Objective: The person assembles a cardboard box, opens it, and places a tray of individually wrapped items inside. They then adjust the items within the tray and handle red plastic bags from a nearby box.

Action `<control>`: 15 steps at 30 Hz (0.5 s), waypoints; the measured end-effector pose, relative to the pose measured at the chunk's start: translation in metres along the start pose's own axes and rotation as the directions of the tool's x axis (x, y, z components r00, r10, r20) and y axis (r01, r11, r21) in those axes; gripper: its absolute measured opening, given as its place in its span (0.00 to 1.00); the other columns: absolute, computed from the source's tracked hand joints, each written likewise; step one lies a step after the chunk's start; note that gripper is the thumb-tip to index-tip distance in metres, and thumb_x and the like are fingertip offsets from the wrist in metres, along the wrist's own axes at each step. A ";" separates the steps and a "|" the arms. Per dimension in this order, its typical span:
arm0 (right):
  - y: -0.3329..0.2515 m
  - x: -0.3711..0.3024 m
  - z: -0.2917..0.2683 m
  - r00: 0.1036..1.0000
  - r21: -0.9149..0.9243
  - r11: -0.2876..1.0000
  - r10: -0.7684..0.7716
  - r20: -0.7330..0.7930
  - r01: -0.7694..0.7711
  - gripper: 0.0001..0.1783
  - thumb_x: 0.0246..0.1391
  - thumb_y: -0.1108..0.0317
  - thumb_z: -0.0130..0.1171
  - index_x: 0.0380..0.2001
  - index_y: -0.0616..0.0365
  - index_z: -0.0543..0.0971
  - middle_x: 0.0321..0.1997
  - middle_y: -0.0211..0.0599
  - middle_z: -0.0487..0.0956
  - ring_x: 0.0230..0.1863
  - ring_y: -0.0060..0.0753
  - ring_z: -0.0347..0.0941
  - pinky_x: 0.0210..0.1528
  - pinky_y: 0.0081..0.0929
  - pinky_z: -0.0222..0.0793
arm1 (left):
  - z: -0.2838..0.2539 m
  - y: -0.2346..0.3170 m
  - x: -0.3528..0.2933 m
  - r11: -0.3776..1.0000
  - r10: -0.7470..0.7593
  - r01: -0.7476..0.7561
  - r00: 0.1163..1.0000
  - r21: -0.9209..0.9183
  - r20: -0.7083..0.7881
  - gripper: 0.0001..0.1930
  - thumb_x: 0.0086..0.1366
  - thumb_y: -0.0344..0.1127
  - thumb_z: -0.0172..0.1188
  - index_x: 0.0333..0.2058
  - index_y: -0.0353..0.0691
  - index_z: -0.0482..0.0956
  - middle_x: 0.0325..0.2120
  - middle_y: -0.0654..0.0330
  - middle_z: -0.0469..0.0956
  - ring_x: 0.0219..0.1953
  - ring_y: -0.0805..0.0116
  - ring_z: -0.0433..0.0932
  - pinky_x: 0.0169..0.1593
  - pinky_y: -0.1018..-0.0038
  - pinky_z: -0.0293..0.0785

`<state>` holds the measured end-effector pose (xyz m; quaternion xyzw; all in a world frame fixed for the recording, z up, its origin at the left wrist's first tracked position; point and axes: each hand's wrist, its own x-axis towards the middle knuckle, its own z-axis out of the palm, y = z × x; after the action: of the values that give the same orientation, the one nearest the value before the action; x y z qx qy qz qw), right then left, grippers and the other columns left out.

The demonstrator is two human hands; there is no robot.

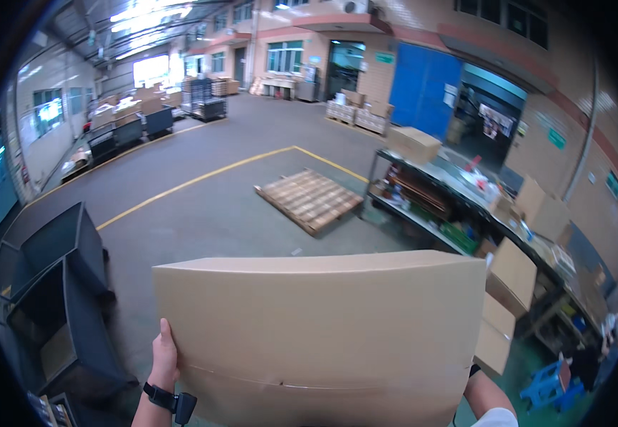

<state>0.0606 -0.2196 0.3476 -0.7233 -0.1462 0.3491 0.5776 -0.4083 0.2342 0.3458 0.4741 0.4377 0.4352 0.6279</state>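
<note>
A large brown cardboard box is held up in front of me and fills the lower middle of the view. A crease with a small tear runs along its lower part. At the box's left edge, my left hand grips it with the thumb up and the other fingers out of sight. A black band with a small dark device is on that wrist. My right forearm reaches to the box's lower right edge, and the box hides the hand itself.
Ahead lies a wooden pallet near a yellow floor line. A cluttered workbench with cartons runs along the right, and a blue stool stands by it. Dark bins stand at left. Loaded carts and pallets are farther back.
</note>
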 end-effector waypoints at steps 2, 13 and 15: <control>-0.030 0.049 0.054 0.999 -0.026 1.000 -0.004 0.036 0.005 0.40 0.62 0.36 0.29 0.60 0.59 0.66 0.61 0.43 0.70 0.58 0.41 0.68 0.60 0.42 0.61 | -0.034 0.023 0.050 0.999 -0.006 0.007 1.000 0.041 -0.014 0.35 0.68 0.63 0.43 0.49 0.29 0.73 0.43 0.55 0.78 0.45 0.67 0.76 0.50 0.71 0.71; -0.189 0.312 0.276 0.923 -0.050 0.972 -0.199 0.330 0.228 0.40 0.62 0.36 0.30 0.59 0.59 0.67 0.61 0.43 0.70 0.58 0.40 0.68 0.60 0.41 0.61 | -0.017 0.127 0.297 0.982 -0.178 0.164 0.968 -0.091 -0.179 0.29 0.71 0.52 0.46 0.61 0.35 0.60 0.57 0.52 0.68 0.54 0.58 0.70 0.57 0.63 0.68; -0.209 0.379 0.299 0.896 -0.022 0.955 -0.269 0.353 0.295 0.40 0.62 0.36 0.30 0.59 0.59 0.67 0.61 0.43 0.70 0.58 0.40 0.69 0.60 0.41 0.61 | 0.018 0.143 0.340 0.985 -0.171 0.163 0.962 -0.053 -0.215 0.29 0.71 0.52 0.46 0.61 0.35 0.60 0.57 0.51 0.68 0.54 0.58 0.70 0.57 0.62 0.68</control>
<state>0.1696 0.2935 0.3894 -0.6430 -0.3618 0.3774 0.5596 -0.3285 0.5816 0.4414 0.3737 0.5349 0.4379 0.6185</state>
